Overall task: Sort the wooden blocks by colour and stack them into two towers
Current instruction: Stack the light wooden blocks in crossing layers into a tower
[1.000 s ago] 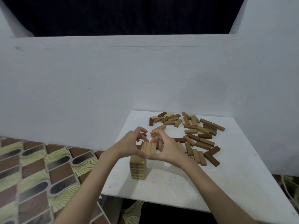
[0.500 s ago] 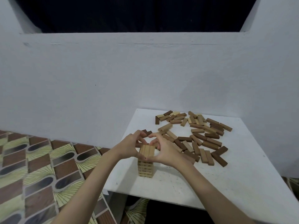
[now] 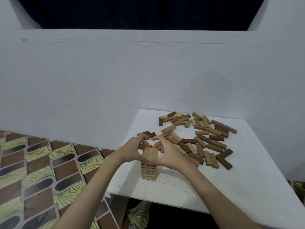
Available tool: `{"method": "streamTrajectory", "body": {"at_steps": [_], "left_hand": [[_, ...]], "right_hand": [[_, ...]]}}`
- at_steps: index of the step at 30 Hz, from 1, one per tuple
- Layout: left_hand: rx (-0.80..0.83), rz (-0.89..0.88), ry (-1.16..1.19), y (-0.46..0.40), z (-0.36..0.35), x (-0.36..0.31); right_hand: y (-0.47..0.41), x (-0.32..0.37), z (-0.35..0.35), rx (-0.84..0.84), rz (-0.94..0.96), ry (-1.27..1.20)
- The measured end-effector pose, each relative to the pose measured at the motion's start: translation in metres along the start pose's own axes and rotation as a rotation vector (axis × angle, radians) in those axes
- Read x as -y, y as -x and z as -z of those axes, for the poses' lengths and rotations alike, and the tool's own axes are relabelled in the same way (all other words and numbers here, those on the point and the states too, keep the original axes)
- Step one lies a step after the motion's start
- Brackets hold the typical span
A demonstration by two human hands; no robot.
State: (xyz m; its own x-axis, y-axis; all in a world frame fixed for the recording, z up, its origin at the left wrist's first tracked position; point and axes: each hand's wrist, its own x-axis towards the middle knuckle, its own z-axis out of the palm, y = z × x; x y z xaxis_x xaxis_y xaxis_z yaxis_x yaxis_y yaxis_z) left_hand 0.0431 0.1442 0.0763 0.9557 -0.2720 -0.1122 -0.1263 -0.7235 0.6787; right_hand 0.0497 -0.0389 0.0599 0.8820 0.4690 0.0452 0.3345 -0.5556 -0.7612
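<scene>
both hands cup the top layer of the light tower (image 3: 148,169) near the bench's (image 3: 247,179) front-left edge: left hand (image 3: 132,150) on its left side, right hand (image 3: 166,154) on its right, fingers curled round the three top blocks (image 3: 150,152), thumbs meeting at the front, prob to square the layer up w/ the ones below. loose blocks (image 3: 201,138), light & dark mixed, lie scattered further back/right, unsorted. no dark tower yet; task looks early.
</scene>
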Motion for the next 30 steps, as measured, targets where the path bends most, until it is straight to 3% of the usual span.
{"method": "streamTrajectory", "body": {"at_steps": [12,30], "left_hand": [[0.055,0.009,-0.132,0.006,0.006,0.001],[0.012,-0.017,-0.188,0.008,-0.001,-0.006]], "right_hand": [[0.01,-0.005,0.01,0.042,-0.016,0.094],[0.009,-0.01,-0.005,-0.008,0.0,0.09]]}}
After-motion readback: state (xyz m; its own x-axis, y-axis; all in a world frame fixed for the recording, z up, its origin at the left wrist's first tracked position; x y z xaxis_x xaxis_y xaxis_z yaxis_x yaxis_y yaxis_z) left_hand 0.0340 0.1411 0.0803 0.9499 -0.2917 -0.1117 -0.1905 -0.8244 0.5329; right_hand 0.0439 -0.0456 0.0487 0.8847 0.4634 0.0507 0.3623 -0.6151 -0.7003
